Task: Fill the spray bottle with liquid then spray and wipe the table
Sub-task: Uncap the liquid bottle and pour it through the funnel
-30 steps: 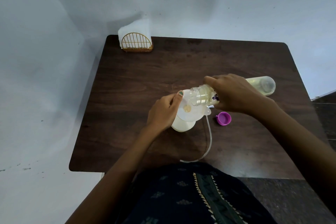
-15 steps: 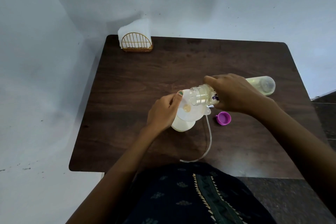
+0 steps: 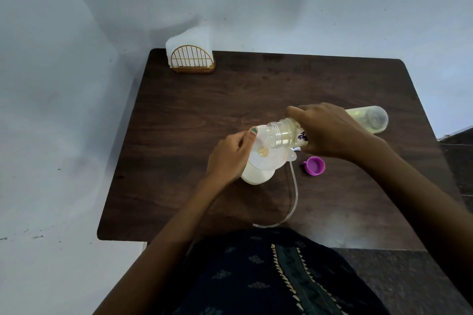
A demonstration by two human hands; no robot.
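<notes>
In the head view, the left hand (image 3: 231, 155) is closed around the funnel (image 3: 266, 153) that sits in the mouth of the pale spray bottle (image 3: 257, 175), probably to keep the funnel steady while liquid goes in. The spray bottle stands upright near the middle of the dark counter (image 3: 194, 115), its long axis vertical and its opening up under the funnel. The right hand (image 3: 330, 130) is wrapped around a clear refill bottle (image 3: 281, 134), held tilted almost flat; its long axis runs left to right and its open mouth points left and a little down, just over the funnel bowl, so the liquid can run out. The purple cap (image 3: 315, 165) lies beside it on the counter, open side up. A thin clear tube (image 3: 294, 192) curves toward the near edge, so I judge the spray head is taken off. Tissues in a holder (image 3: 192, 59) wait at the far corner for the wiping.
</notes>
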